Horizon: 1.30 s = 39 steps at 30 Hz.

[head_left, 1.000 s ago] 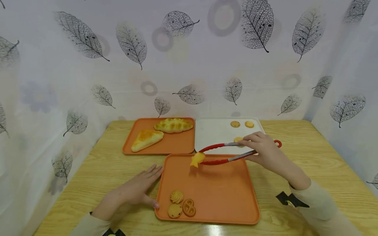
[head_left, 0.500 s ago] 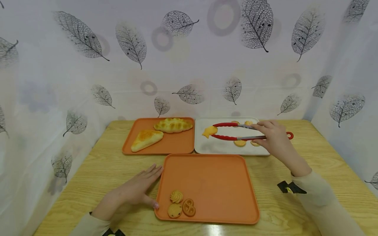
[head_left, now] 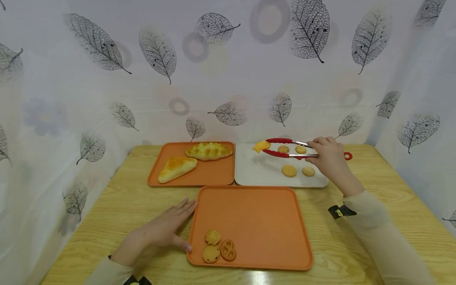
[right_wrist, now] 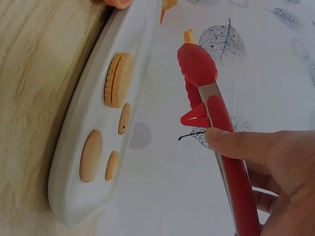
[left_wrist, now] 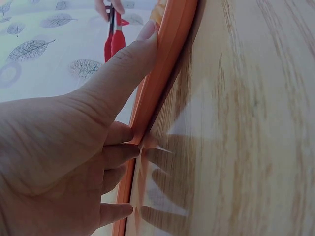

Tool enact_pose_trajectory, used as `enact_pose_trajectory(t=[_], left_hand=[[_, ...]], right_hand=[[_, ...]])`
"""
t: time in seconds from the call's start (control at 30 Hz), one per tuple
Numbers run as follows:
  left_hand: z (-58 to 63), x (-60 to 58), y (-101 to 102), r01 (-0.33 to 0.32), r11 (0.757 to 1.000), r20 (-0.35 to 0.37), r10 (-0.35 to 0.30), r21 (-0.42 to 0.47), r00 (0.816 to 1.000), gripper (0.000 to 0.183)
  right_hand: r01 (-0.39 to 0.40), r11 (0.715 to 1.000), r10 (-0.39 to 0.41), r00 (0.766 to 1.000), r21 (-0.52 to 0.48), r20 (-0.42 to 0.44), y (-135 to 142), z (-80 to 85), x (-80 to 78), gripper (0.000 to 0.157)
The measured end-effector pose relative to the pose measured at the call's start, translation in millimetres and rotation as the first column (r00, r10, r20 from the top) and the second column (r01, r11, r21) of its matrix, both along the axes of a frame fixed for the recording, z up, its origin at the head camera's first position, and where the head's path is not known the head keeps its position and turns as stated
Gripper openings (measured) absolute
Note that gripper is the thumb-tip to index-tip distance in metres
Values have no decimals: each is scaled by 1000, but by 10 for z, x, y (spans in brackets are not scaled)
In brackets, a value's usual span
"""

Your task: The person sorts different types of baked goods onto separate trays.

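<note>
My right hand [head_left: 329, 158] grips red-and-silver tongs [head_left: 281, 153] over the white tray [head_left: 249, 174]. Between the tongs' red tips is a yellow fish-shaped cookie [head_left: 262, 146], raised above the tray's back left part. In the right wrist view, thumb and fingers wrap the handles of the tongs [right_wrist: 224, 132], and only a bit of the cookie [right_wrist: 188, 37] shows past the tips. My left hand [head_left: 165, 225] lies with fingers extended at the left edge of the front orange tray [head_left: 263, 225]; in the left wrist view its thumb [left_wrist: 125, 69] touches the rim.
Several round cookies, one a sandwich cookie [head_left: 289, 171], lie on the white tray. A swirl cookie [head_left: 213, 237], a round cookie [head_left: 211, 254] and a pretzel cookie [head_left: 228, 250] sit at the front tray's near left corner. The back orange tray [head_left: 213, 178] bears two breads [head_left: 177, 169].
The right hand has carried the fish-shaped cookie in the tongs from over the front orange tray, back and right, to over the white tray. The left hand has stayed put.
</note>
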<state>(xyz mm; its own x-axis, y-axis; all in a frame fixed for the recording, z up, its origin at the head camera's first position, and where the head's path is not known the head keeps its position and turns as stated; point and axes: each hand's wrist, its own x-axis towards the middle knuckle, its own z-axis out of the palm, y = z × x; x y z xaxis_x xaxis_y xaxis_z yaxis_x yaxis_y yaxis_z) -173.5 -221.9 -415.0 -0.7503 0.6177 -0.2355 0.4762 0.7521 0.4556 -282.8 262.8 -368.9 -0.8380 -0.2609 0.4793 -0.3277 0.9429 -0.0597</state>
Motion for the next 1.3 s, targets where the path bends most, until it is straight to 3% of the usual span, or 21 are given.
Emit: enact_pose_trajectory(t=[0.37, 1.0, 1.3], left_hand=[[-7, -2, 0, 1, 1000, -7, -1, -2, 1000, 119], [-39, -12, -1, -3, 1000, -7, 3, -15, 1000, 121], [-27, -19, -7, 0, 1000, -5, 0, -6, 1000, 120]], right_hand=[[69, 997, -71, 990, 24, 120, 47, -91, -173, 50], [105, 993, -114, 976, 59, 185, 80, -194, -361, 48], [117, 992, -126, 971, 52, 205, 52, -170, -416, 49]])
